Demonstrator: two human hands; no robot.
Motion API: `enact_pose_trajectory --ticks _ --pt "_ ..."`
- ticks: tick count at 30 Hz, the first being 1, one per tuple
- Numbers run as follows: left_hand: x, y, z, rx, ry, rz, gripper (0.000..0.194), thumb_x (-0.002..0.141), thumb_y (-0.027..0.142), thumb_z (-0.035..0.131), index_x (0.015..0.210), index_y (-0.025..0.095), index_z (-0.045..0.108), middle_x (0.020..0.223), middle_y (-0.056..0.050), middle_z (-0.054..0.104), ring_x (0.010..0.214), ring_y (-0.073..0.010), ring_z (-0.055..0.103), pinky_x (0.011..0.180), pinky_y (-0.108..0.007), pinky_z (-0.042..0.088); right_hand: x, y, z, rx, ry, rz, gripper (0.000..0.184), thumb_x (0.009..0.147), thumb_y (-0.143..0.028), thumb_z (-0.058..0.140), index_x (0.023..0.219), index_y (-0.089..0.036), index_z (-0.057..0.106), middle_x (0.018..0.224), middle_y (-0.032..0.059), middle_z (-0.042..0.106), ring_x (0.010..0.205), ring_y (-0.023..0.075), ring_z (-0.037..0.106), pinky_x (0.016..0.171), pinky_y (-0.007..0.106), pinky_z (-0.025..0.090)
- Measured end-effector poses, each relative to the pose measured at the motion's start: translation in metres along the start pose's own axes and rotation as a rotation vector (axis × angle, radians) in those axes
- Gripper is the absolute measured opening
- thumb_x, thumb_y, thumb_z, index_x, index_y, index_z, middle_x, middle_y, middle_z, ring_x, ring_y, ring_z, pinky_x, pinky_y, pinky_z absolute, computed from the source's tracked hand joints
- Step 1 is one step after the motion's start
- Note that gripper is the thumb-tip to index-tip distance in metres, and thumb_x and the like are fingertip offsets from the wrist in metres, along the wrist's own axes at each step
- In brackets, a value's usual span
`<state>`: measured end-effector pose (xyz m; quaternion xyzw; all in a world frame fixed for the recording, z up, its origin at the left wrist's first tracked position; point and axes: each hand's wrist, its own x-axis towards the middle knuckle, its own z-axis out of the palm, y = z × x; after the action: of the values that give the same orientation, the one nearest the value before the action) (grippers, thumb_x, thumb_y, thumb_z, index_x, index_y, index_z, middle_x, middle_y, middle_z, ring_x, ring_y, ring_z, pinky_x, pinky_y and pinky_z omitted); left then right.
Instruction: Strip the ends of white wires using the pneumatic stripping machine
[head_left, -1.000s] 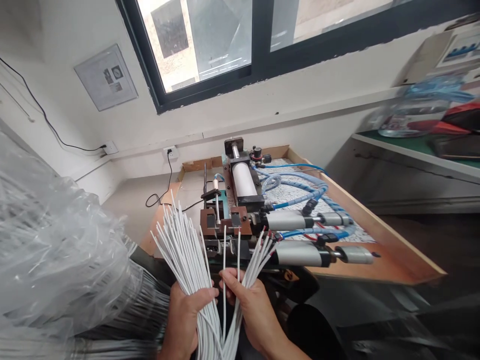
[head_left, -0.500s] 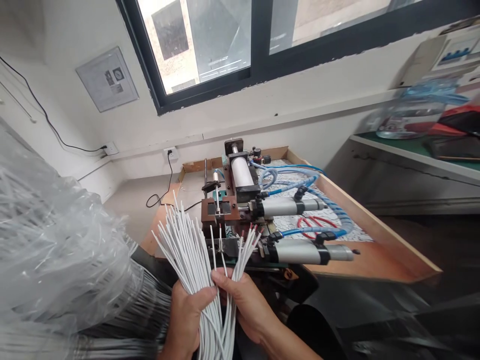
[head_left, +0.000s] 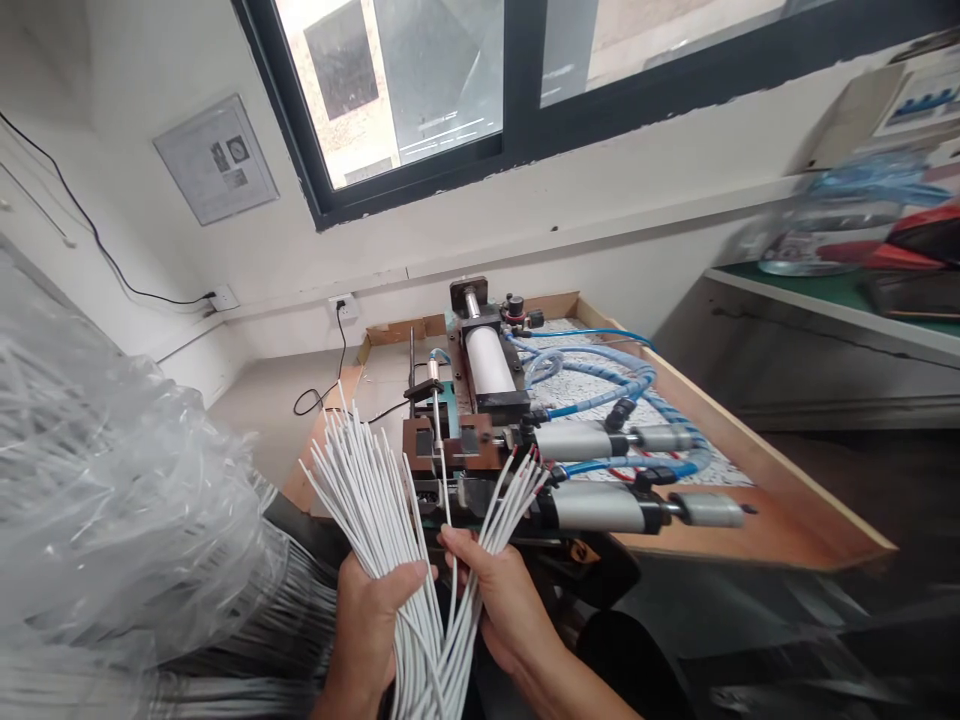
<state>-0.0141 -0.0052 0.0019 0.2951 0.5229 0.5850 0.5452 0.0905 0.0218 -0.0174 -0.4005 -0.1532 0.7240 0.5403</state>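
A thick bundle of white wires [head_left: 367, 490] fans upward out of my left hand [head_left: 367, 620], which is closed around it with the thumb across the front. My right hand [head_left: 502, 600] is closed on a smaller bunch of white wires [head_left: 510, 505], several with reddish bared tips. Between its thumb and forefinger, one single wire [head_left: 447, 490] stands up with its tip at the jaws of a pneumatic wire-stripping machine [head_left: 457, 440]. Below the hands, the wires run together and out of the picture.
Silver air cylinders [head_left: 600, 505] and blue air hoses [head_left: 600, 385] extend rightward over a wooden-edged tray [head_left: 795, 510]. Plastic-wrapped wire bundles [head_left: 135, 500] lie at the left. A green-topped shelf [head_left: 825, 290] at the right carries a plastic jar [head_left: 825, 225].
The machine's middle block has shifted toward me and the cylinder rods on the right have slid outward. My right hand has moved slightly up and right, its single wire now at the jaws.
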Motion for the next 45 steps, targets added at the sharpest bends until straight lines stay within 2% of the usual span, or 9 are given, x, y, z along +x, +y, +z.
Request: enact_pose_trajectory --ticks 5,7,15,18,25,30,33,38,45 --pt "-0.001 0.001 0.001 0.016 -0.009 0.011 0.022 0.053 0.012 0.066 0.075 0.01 0.065 0.065 -0.005 0.068 0.059 -0.02 0.06 0.059 -0.032 0.046 -0.002 0.0 -0.001 -0.023 -0.242 0.102 0.021 0.056 -0.031 0.071 0.062 -0.013 0.063 0.051 -0.0012 0.057 0.049 0.0116 0.05 0.054 0.024 0.039" --pt "-0.002 0.002 0.002 0.016 -0.037 0.019 0.022 0.053 0.014 0.067 0.075 0.01 0.066 0.067 -0.005 0.069 0.061 -0.0205 0.06 0.061 -0.032 0.046 -0.004 0.002 -0.002 -0.05 -0.285 0.115 0.022 0.055 -0.031 0.073 0.063 -0.013 0.063 0.054 -0.0001 0.06 0.053 0.0131 0.052 0.057 0.025 0.039" --pt "0.001 0.002 -0.001 0.081 0.028 0.043 0.013 0.054 0.009 0.066 0.066 0.012 0.061 0.055 0.0 0.063 0.051 -0.0137 0.055 0.054 -0.026 0.043 -0.006 0.008 -0.005 -0.153 -0.033 -0.182 0.021 0.06 -0.033 0.069 0.059 -0.013 0.064 0.05 -0.0014 0.055 0.05 0.0108 0.045 0.053 0.024 0.035" --pt "0.003 0.003 -0.001 0.069 0.047 0.026 0.017 0.054 0.009 0.066 0.07 0.012 0.06 0.056 0.0 0.062 0.051 -0.0139 0.055 0.054 -0.026 0.043 -0.003 0.006 -0.003 -0.087 0.012 -0.147 0.021 0.057 -0.031 0.071 0.052 -0.013 0.061 0.047 -0.0024 0.051 0.046 0.0095 0.041 0.049 0.024 0.034" --pt "0.0 0.007 0.004 0.056 0.06 -0.003 0.012 0.055 0.01 0.065 0.065 0.012 0.059 0.05 0.001 0.06 0.045 -0.0124 0.053 0.048 -0.025 0.042 0.0 0.0 0.002 0.071 -0.019 0.024 0.022 0.053 -0.026 0.072 0.046 -0.013 0.056 0.043 -0.0037 0.048 0.04 0.0073 0.04 0.044 0.021 0.034" --pt "-0.003 0.003 0.003 0.0 -0.038 0.006 0.018 0.057 0.011 0.064 0.074 0.01 0.063 0.061 -0.003 0.065 0.055 -0.0167 0.058 0.057 -0.03 0.045 -0.001 -0.002 0.001 0.031 -0.212 0.164 0.021 0.056 -0.03 0.071 0.059 -0.012 0.062 0.049 -0.001 0.054 0.046 0.0097 0.047 0.051 0.023 0.038" --pt "-0.004 0.003 0.003 0.0 -0.076 0.004 0.017 0.058 0.012 0.064 0.075 0.01 0.064 0.063 -0.004 0.066 0.057 -0.0178 0.058 0.059 -0.031 0.046 -0.005 -0.002 0.0 -0.025 -0.205 0.101 0.021 0.055 -0.03 0.072 0.06 -0.012 0.062 0.052 0.0002 0.057 0.05 0.0112 0.049 0.055 0.025 0.039" --pt "-0.001 0.003 0.001 0.043 0.011 0.008 0.011 0.055 0.01 0.066 0.065 0.011 0.062 0.057 -0.001 0.063 0.053 -0.0139 0.056 0.056 -0.027 0.044 -0.009 0.0 -0.001 -0.091 -0.078 -0.122 0.022 0.06 -0.031 0.069 0.055 -0.012 0.061 0.049 -0.0009 0.055 0.049 0.0104 0.047 0.053 0.023 0.038" --pt "0.003 0.006 0.001 0.059 0.07 -0.004 0.013 0.056 0.012 0.067 0.068 0.011 0.062 0.058 -0.002 0.064 0.053 -0.0152 0.059 0.055 -0.027 0.046 0.002 0.003 0.004 0.091 0.054 -0.022 0.022 0.05 -0.026 0.075 0.051 -0.012 0.058 0.044 -0.0026 0.054 0.042 0.0082 0.046 0.046 0.021 0.037"
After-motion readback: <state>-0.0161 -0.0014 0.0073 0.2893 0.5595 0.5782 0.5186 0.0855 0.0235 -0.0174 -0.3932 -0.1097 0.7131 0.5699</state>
